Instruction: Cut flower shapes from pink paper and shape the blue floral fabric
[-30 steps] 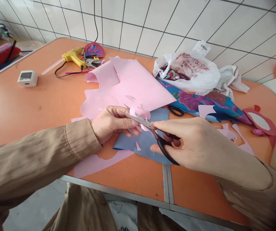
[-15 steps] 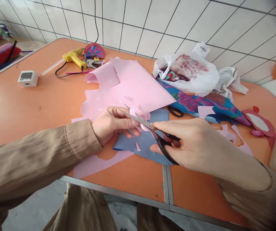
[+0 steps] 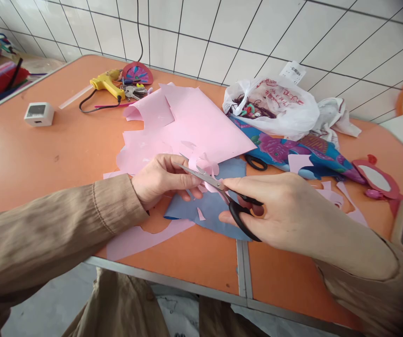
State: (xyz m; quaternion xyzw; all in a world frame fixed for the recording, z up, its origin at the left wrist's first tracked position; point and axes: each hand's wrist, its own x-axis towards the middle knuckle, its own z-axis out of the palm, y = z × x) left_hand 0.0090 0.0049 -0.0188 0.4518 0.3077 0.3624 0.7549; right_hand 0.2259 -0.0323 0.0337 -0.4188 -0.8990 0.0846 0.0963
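My right hand (image 3: 286,210) grips black-handled scissors (image 3: 222,192), the blades pointing left. The blades lie against a small pink paper cut-out (image 3: 206,167) that my left hand (image 3: 161,180) pinches between thumb and fingers. Both hands hover just above a blue paper sheet (image 3: 219,206) on the orange table (image 3: 47,150). A large pink paper sheet (image 3: 190,124) with cut edges lies just behind my hands. Pink offcuts (image 3: 141,236) lie near the table's front edge.
At the back left lie a yellow glue gun (image 3: 106,84), keys (image 3: 133,91) and a small white cube device (image 3: 39,113). A white plastic bag (image 3: 275,105), patterned fabric (image 3: 293,152), a second pair of scissors (image 3: 257,163) and a pink mirror (image 3: 375,178) sit to the right.
Almost nothing has changed; the scissors and the pink cut-out stay in the same place between my hands.
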